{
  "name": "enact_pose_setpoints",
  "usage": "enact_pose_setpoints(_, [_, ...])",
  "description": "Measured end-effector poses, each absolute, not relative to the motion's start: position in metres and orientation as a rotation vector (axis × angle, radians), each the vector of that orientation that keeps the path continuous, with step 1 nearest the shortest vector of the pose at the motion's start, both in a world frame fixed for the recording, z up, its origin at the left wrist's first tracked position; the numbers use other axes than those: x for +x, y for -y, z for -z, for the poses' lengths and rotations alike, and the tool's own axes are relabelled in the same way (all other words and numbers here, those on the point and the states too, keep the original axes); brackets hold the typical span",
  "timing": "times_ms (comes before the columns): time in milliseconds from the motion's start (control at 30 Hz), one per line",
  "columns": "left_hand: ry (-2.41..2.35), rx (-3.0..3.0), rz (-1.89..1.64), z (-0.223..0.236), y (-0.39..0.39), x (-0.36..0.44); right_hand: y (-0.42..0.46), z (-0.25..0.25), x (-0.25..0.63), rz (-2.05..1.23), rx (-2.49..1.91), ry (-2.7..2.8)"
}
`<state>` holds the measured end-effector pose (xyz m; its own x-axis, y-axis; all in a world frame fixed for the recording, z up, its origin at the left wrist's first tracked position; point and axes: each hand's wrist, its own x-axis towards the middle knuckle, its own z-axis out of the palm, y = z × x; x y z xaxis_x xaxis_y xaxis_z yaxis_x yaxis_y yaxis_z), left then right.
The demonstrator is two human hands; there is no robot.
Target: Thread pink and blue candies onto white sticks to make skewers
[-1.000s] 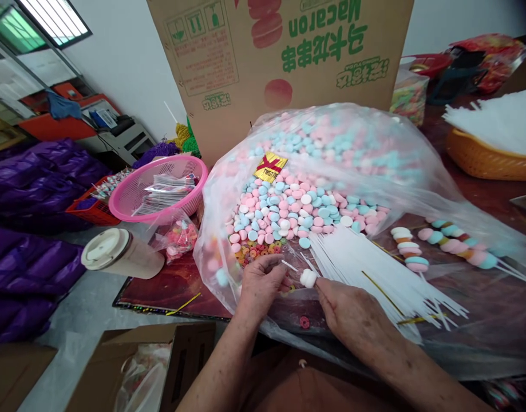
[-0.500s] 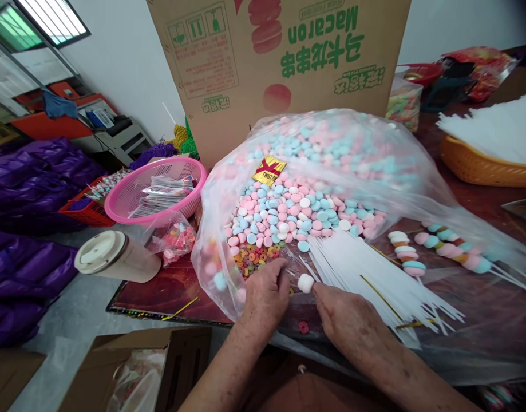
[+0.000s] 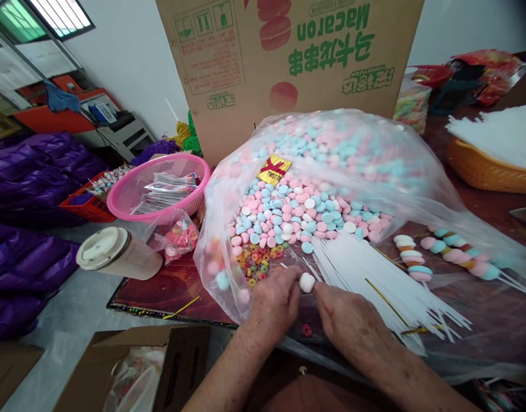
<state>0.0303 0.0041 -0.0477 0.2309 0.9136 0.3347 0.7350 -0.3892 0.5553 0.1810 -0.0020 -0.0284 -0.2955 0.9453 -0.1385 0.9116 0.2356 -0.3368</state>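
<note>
My right hand (image 3: 348, 312) is closed, with a white marshmallow (image 3: 306, 282) at its fingertips; any stick under the fingers is hidden. My left hand (image 3: 275, 297) pinches close against the marshmallow's left side, and what it may hold cannot be seen. Beyond the left hand lie small coloured gummy rings (image 3: 256, 261). Behind them, pink, blue and white marshmallow discs (image 3: 288, 212) spill from a large clear plastic bag (image 3: 217, 200). White sticks (image 3: 374, 280) fan out beside my right hand. A single red gummy ring (image 3: 306, 329) rests near the table edge.
Finished-looking skewers (image 3: 411, 257) lie to the right. On the left stand a pink basket (image 3: 117, 209) of packets, a lidded cup (image 3: 129, 257) and a small candy bag (image 3: 181, 237). A Macaron carton (image 3: 245, 86) rises behind. An orange basket (image 3: 481, 171) holds more sticks.
My left hand has moved right, from beside the gummy rings to the marshmallow. My right hand keeps the marshmallow in nearly the same place. The view has shifted slightly.
</note>
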Motion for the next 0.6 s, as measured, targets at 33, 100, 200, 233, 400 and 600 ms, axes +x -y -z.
enact_pose_setpoints(33, [-1.458,2.281,-0.876,0.046,-0.005,0.030,-0.001,0.033,0.183,-0.549,-1.742,2.335])
enact_pose_setpoints(100, [-1.438,2.291,-0.812,0.040,-0.014,0.026,-0.013,0.040,0.190,-0.555,-1.617,2.202])
enact_pose_setpoints(200, [-1.906,2.168,-0.627,0.030,-0.040,0.019,-0.043,0.041,0.196,-0.561,-1.579,2.103])
enact_pose_setpoints(233, [-2.067,2.145,-0.509,0.028,-0.050,0.018,-0.054,0.040,0.195,-0.571,-1.606,2.123])
enact_pose_setpoints(400, [-2.230,2.304,-0.139,0.037,-0.074,0.019,-0.087,0.042,0.181,-0.596,-1.714,2.350])
enact_pose_setpoints(600, [-2.054,2.263,-0.529,0.042,-0.058,0.009,-0.093,0.046,0.193,-0.620,-1.622,2.279])
